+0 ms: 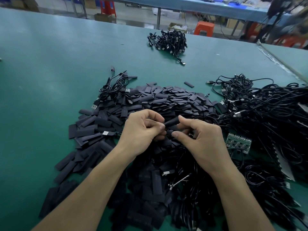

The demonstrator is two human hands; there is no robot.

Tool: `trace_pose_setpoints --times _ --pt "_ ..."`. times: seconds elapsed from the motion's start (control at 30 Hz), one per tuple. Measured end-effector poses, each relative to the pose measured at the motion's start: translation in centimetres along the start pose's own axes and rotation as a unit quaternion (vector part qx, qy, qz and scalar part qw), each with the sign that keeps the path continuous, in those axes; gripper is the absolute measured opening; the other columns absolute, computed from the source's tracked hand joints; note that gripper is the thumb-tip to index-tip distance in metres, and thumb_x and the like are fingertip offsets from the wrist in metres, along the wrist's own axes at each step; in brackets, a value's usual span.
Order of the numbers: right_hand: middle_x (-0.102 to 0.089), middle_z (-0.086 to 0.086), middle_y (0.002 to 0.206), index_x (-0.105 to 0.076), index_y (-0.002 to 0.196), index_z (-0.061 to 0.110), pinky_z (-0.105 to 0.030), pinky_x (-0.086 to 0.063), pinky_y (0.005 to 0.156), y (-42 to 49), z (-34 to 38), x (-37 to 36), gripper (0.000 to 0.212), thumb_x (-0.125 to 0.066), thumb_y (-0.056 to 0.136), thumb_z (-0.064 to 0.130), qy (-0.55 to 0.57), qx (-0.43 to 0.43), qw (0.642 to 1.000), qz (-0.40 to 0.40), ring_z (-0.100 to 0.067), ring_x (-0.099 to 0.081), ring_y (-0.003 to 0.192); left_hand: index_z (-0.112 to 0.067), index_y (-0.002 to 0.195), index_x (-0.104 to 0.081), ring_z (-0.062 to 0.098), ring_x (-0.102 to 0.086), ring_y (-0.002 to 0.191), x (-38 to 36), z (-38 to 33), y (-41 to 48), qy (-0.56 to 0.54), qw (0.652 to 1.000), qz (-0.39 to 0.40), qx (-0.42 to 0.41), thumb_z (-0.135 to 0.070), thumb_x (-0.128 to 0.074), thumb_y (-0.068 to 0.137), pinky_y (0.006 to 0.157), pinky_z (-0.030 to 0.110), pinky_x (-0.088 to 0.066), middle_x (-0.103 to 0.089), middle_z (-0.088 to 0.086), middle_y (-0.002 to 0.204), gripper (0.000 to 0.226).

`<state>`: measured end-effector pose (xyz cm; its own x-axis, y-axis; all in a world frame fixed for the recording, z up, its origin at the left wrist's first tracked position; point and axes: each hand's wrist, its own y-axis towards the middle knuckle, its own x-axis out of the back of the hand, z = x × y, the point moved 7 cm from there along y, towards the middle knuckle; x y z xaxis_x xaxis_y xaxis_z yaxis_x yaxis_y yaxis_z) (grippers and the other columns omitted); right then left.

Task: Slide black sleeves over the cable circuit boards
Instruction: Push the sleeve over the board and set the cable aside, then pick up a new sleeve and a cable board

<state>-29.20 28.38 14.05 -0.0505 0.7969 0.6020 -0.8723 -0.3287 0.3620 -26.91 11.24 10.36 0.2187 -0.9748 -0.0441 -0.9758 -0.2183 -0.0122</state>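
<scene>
Two bare forearms reach in from the near edge and meet over the middle of the green surface (50,72). The left hand (141,129) and right hand (200,139) share one black sleeve (172,122), held just above the pile. The left fingers (160,126) are curled and pinch its left end. The right fingers (176,134) pinch its right end between thumb and forefinger. The sleeve looks rounded and opened up, not flat like the others. Whether a circuit board is already inside is hidden by the fingers.

I judge the job to be early. A broad heap of loose sleeves (166,97), flat dark rectangles, spreads under and beyond the hands. A large mass of tangled cables (266,110) lies to the right and looks unprocessed. A small cluster of cables (115,87) at the heap's far left shows dark covers on some ends, so these are probably finished. A far bundle (170,40) sits well apart; its state cannot be told. A green panel of boards (238,142) lies just right of the right hand.
</scene>
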Motion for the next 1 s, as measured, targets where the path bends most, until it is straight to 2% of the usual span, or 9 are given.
trace_pose_setpoints --times 0.1,0.23,0.33,0.4,0.5,0.63,0.73,0.83,1.0 --pt "-0.072 0.02 0.082 -0.074 0.095 0.03 -0.01 -0.049 0.068 0.1 -0.5 0.9 0.02 -0.082 0.081 0.02 0.077 -0.029 0.995 -0.048 0.0 -0.068 0.076 -0.011 0.086 -0.066 0.022 -0.075 0.07 -0.2 -0.4 -0.2 0.002 1.0 0.018 -0.023 0.005 -0.07 0.088 0.064 0.028 -0.059 -0.074 0.01 0.072 0.017" --pt "-0.072 0.011 0.079 -0.068 0.083 0.029 -0.014 -0.051 0.065 0.3 -0.7 1.7 0.02 -0.079 0.083 0.013 0.165 -0.044 0.983 -0.075 -0.005 -0.068 0.07 -0.027 0.091 -0.068 0.008 -0.073 0.08 -0.4 -2.5 -0.9 0.158 0.974 0.01 -0.161 -0.013 -0.076 0.086 0.075 0.028 -0.06 -0.076 -0.008 0.082 0.017" --pt "-0.07 0.008 0.074 -0.068 0.083 0.027 -0.015 -0.05 0.062 0.3 -0.7 2.6 0.02 -0.074 0.087 0.008 0.229 -0.041 0.966 -0.115 -0.004 -0.063 0.065 -0.03 0.096 -0.07 0.0 -0.066 0.082 -0.8 -4.5 -1.9 0.337 0.902 -0.019 -0.271 -0.037 -0.071 0.086 0.075 0.023 -0.053 -0.069 -0.02 0.081 0.012" --pt "-0.071 0.006 0.076 -0.068 0.084 0.027 -0.016 -0.051 0.064 0.3 -0.9 3.5 0.02 -0.073 0.088 0.009 0.255 -0.046 0.954 -0.154 -0.006 -0.064 0.068 -0.026 0.086 -0.071 0.004 -0.06 0.071 -1.4 -4.9 -1.9 0.429 0.856 -0.006 -0.289 -0.049 -0.059 0.093 0.073 0.024 -0.045 -0.065 -0.017 0.07 0.027" --pt "-0.074 0.005 0.079 -0.069 0.087 0.029 -0.019 -0.053 0.067 0.1 -0.9 4.2 0.017 -0.073 0.088 0.012 0.237 -0.063 0.951 -0.187 -0.01 -0.068 0.071 -0.018 0.073 -0.066 0.009 -0.053 0.051 -1.4 -4.3 -1.0 0.424 0.874 0.033 -0.234 -0.053 -0.042 0.101 0.055 0.028 -0.043 -0.061 -0.007 0.057 0.051" --pt "-0.069 0.02 0.075 -0.07 0.096 0.034 -0.01 -0.052 0.07 -0.2 -0.3 5.1 0.013 -0.069 0.091 0.022 0.014 -0.084 0.982 -0.169 0.002 -0.067 0.08 -0.016 0.067 -0.067 0.006 -0.043 0.038 1.8 -6.2 1.7 0.37 0.905 -0.121 -0.173 -0.041 -0.051 0.102 0.049 0.025 -0.036 -0.052 -0.009 0.046 0.045" --pt "-0.071 0.005 0.099 -0.072 0.11 0.024 -0.035 -0.054 0.086 -0.4 -0.8 5.7 0.02 -0.064 0.091 0.022 -0.195 -0.134 0.967 -0.098 -0.017 -0.064 0.097 -0.014 0.078 -0.073 0.026 -0.065 0.069 5.6 -7.5 5.2 0.393 0.885 -0.229 -0.102 -0.042 -0.045 0.103 0.069 0.037 -0.051 -0.068 0.004 0.069 0.047" --pt "-0.059 -0.002 0.125 -0.064 0.122 0.034 -0.043 -0.039 0.099 -1.0 -2.1 5.9 0.031 -0.057 0.092 0.036 -0.332 -0.24 0.912 -0.002 -0.027 -0.049 0.116 -0.009 0.099 -0.074 0.043 -0.062 0.102 8.7 -7.2 8.5 0.445 0.852 -0.275 -0.025 -0.041 -0.039 0.105 0.086 0.044 -0.048 -0.069 0.023 0.105 0.048" --pt "-0.052 0.004 0.124 -0.052 0.13 0.041 -0.045 -0.038 0.097 -1.3 -3.0 5.4 0.037 -0.051 0.095 0.033 -0.303 -0.3 0.903 0.058 -0.024 -0.039 0.122 0.001 0.11 -0.064 0.047 -0.054 0.115 9.2 -6.1 11.6 0.481 0.844 -0.235 0.021 -0.035 -0.036 0.107 0.095 0.047 -0.043 -0.059 0.032 0.122 0.046"
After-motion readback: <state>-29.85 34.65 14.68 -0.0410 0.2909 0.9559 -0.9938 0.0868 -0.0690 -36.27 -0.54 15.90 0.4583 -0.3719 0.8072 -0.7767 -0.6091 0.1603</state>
